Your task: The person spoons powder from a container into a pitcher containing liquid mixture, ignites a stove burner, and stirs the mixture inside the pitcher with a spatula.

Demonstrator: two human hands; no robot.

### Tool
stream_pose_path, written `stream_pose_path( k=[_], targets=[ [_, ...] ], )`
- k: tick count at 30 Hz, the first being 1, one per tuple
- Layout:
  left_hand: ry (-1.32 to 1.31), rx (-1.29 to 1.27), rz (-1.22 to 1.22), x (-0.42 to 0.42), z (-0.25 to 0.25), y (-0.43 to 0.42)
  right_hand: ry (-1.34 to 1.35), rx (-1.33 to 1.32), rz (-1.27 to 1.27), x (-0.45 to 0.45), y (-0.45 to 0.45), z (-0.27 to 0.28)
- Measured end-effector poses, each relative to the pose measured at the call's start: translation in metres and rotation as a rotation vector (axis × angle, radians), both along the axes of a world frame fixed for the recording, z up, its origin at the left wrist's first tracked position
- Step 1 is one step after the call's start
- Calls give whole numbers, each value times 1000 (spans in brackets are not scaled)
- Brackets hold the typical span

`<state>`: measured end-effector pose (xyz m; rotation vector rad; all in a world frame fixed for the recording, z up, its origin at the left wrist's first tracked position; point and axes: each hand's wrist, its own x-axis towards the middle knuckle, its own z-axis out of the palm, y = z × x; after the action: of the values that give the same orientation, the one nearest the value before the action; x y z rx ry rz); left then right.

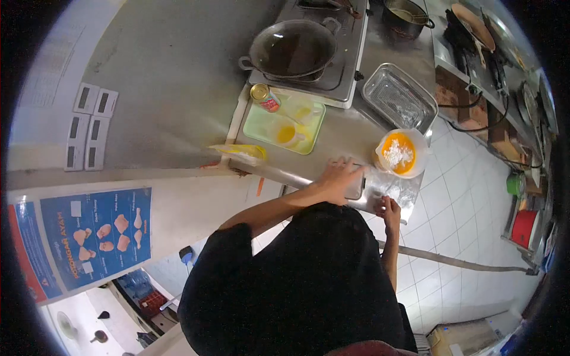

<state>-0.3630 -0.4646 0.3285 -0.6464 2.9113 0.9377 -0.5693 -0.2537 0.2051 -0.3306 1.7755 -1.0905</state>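
My left hand (339, 179) is spread, palm down, on the steel counter, touching a flat rectangular object (356, 189) with a pale rim, partly hidden under it. At the counter's front edge my right hand (388, 211) has its fingers curled together; what they hold, if anything, is too small to make out. Just beyond my right hand stands a white plastic bowl (420, 146) containing an orange mixture (392, 141) topped with white powder (401, 156). A clear rectangular tray (380, 76) lies behind the bowl.
Left on the counter is a green tray (254, 126) with a can (265, 98) and a measuring cup of yellow liquid (287, 134). A yellow packet (246, 152) lies near the wall. Behind are a wok (291, 50) on the stove (350, 47) and a dark pot (406, 21).
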Motion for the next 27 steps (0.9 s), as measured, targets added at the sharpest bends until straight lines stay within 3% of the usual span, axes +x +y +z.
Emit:
stream_pose_path(
  k=[3, 7, 12, 16, 17, 18, 19, 20, 21, 23, 24, 26, 27],
  targets=[
    [71, 77, 263, 40, 115, -37, -38, 56, 16, 3, -2, 19],
    [214, -370, 524, 117, 170, -111, -120, 24, -5, 2, 3, 6],
    [-522, -609, 291, 169, 174, -184, -141, -61, 35, -3, -2, -5],
    [-493, -458, 171, 203, 87, -223, -85, -110, 24, 1, 0, 9],
    [-441, -423, 109, 212, 63, -235, -67, -104, 16, -3, 13, -16],
    [-535, -478, 57, 206, 59, -231, 69, -113, 6, 1, 17, -18],
    [-389, -361, 1, 196, 70, -224, 29, -24, -32, 1, 21, -15],
    [-552, -250, 35, 192, 61, -229, -9, -4, -87, 4, 24, -8],
    [-456, -341, -26, 207, 34, -238, -12, -39, -117, 8, 28, 1],
    [-574, -152, 3, 207, 13, -253, -3, 6, -172, 15, 39, -8],
    [-561, -252, -129, 216, -15, -269, 25, 52, -205, 20, 41, -10],
    [-393, -334, -139, 222, -26, -263, 21, 76, -232, 28, 44, -3],
    [-438, -383, -111, 231, -42, -262, 27, 93, -232, 33, 48, -5]
  ],
)
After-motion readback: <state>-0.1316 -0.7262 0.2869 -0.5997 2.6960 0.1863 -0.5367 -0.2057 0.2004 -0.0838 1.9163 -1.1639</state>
